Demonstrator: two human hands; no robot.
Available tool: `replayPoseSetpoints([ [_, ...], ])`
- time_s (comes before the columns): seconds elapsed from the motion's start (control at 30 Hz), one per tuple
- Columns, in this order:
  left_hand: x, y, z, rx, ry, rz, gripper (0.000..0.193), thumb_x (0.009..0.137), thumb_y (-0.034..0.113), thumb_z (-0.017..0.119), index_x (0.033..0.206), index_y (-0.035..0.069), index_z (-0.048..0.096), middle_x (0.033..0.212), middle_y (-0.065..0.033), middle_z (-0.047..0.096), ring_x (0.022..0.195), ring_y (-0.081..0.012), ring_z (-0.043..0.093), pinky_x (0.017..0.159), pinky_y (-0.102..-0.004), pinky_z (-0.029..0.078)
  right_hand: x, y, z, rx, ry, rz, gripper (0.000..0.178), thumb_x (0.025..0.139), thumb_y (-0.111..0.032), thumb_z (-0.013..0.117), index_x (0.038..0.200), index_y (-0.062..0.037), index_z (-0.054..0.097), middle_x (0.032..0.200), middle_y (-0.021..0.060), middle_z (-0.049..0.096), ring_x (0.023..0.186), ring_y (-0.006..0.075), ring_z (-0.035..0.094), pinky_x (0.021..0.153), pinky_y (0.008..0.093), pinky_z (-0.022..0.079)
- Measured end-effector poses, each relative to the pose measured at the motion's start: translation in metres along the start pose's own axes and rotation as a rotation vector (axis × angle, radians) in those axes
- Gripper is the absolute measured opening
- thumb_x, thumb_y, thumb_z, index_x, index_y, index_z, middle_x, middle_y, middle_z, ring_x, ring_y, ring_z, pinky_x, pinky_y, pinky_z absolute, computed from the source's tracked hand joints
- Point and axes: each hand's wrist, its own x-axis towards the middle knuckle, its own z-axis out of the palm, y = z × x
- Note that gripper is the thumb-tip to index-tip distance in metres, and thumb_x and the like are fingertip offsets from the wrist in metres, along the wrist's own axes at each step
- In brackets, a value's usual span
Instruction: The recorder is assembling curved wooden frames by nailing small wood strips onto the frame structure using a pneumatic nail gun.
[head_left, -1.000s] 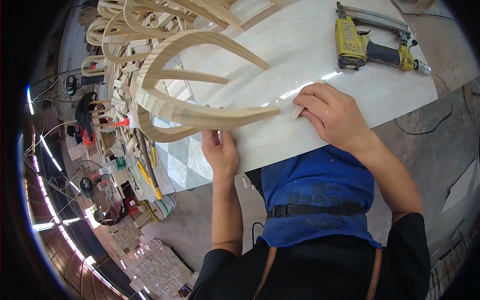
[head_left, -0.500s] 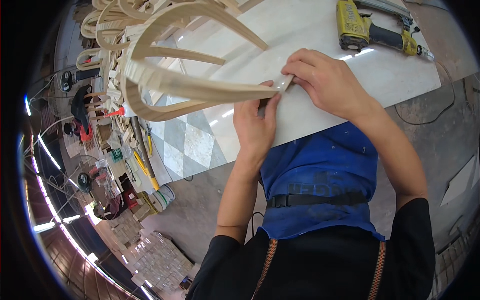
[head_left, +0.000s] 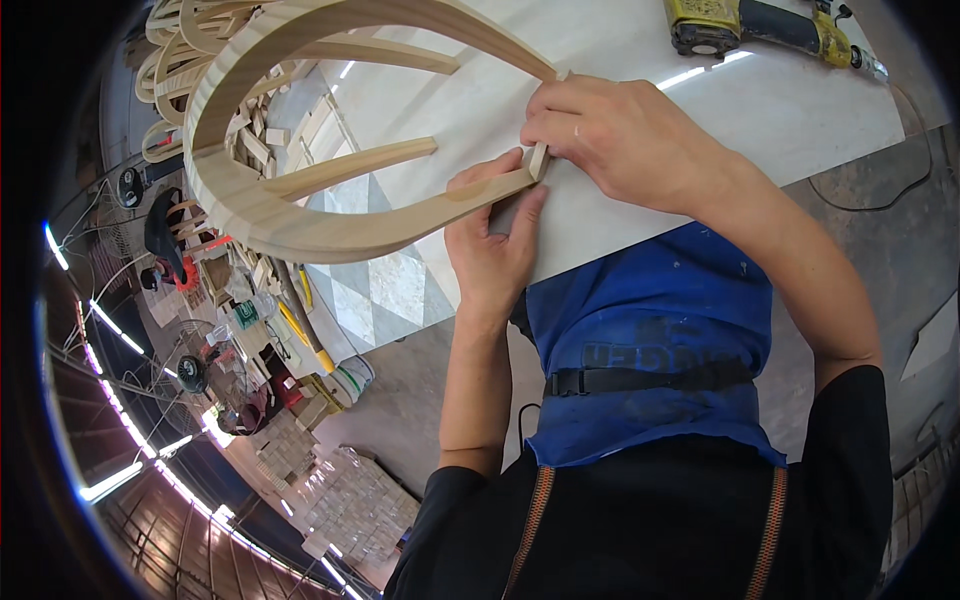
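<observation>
A pale curved wooden frame (head_left: 330,235), shaped like a looped chair back with prongs, stands tilted over the bench. My left hand (head_left: 492,245) grips the near end of its loop, thumb on one side and fingers on the other. Against that end sits a short wooden strip (head_left: 540,160), reaching toward the loop's far end. My right hand (head_left: 625,140) pinches this strip, its fingertips also close to the far end and hiding part of the joint.
A yellow and black nail gun (head_left: 760,20) lies at the bench's far right. More curved frames (head_left: 170,80) and wood offcuts (head_left: 255,145) are piled at the left. A yellow-handled tool (head_left: 305,335) rests by the left edge of the pale bench top (head_left: 620,215).
The frame has turned and its loop now faces me more openly. Both hands moved slightly left with it, and the strip now spans from the near end toward the far end.
</observation>
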Motion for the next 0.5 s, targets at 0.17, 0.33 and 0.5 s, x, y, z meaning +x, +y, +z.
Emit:
replayPoseSetpoints([
  [0.17, 0.002, -0.007, -0.001, -0.063, -0.031, -0.008, 0.034, 0.098, -0.006, 0.082, 0.131, -0.001, 0.075, 0.131, -0.012, 0.075, 0.111, -0.0234, 0.075, 0.1, -0.033, 0.06, 0.005, 0.002, 0.004, -0.007, 0.005, -0.019, 0.019, 0.093, -0.003, 0.073, 0.109, -0.0123, 0.077, 0.114, -0.0005, 0.072, 0.105, 0.0236, 0.072, 0.086, 0.0377, 0.061],
  [0.33, 0.003, -0.013, -0.002, -0.159, -0.044, -0.059, 0.035, 0.098, -0.008, 0.082, 0.132, 0.0, 0.074, 0.13, -0.0118, 0.074, 0.112, -0.023, 0.074, 0.101, -0.0326, 0.06, 0.006, 0.003, 0.011, 0.015, 0.014, -0.037, 0.02, 0.092, -0.005, 0.074, 0.112, -0.0104, 0.074, 0.121, 0.0017, 0.072, 0.104, 0.0252, 0.072, 0.088, 0.0372, 0.059],
  [0.5, 0.008, -0.014, -0.002, -0.227, -0.044, -0.014, 0.035, 0.098, -0.009, 0.081, 0.131, -0.001, 0.074, 0.13, -0.0118, 0.074, 0.11, -0.0223, 0.074, 0.1, -0.0319, 0.06, 0.007, 0.003, 0.016, 0.035, 0.021, -0.048, 0.02, 0.094, -0.006, 0.072, 0.113, -0.0096, 0.073, 0.121, 0.0026, 0.072, 0.104, 0.0257, 0.072, 0.089, 0.0377, 0.059],
])
